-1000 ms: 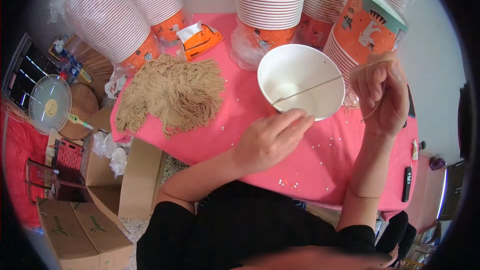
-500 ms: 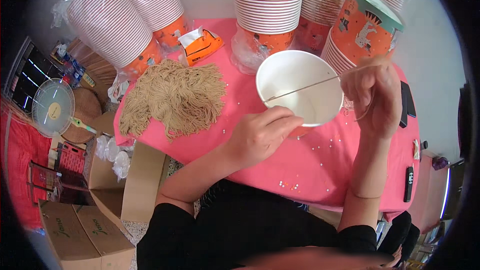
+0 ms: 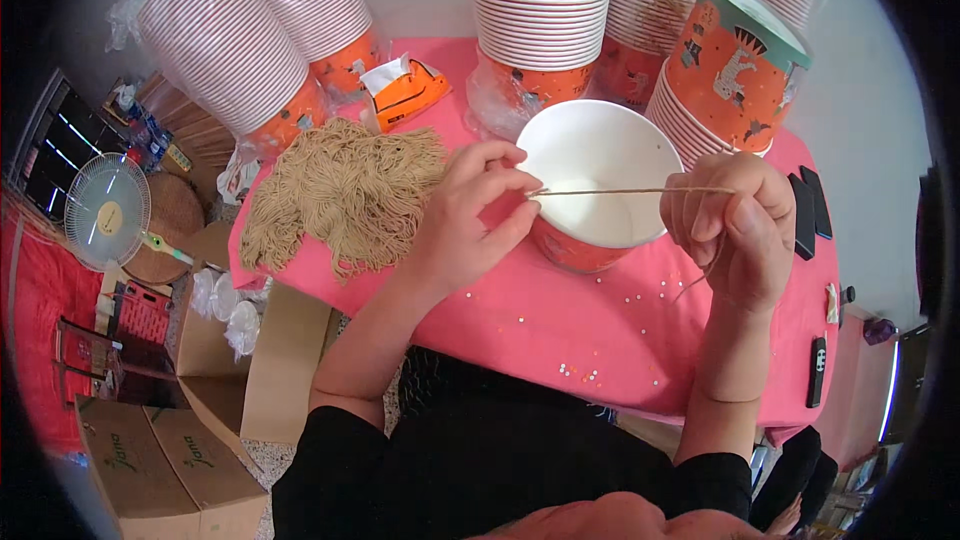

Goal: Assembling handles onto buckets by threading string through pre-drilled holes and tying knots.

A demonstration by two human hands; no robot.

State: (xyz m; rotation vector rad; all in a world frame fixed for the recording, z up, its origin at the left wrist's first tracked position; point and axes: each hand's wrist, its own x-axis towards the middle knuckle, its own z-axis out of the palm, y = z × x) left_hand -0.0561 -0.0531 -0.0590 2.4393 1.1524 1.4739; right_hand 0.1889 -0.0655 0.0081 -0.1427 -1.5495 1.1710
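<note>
Head: cord (image 3: 612, 191) across tub (image 3: 600, 145); yarn (image 3: 345, 190) left, tub stacks (image 3: 540, 15) behind.

The left grip (image 3: 465, 215) has shifted up to the left side of the white-lined bucket (image 3: 578, 254), the right grip (image 3: 738, 230) has dropped, and the once-slanting cord (image 3: 610, 192) runs nearly level.

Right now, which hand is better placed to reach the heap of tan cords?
Probably the left hand: it appears beside the heap; the right hand is farther right, near the bucket.
</note>
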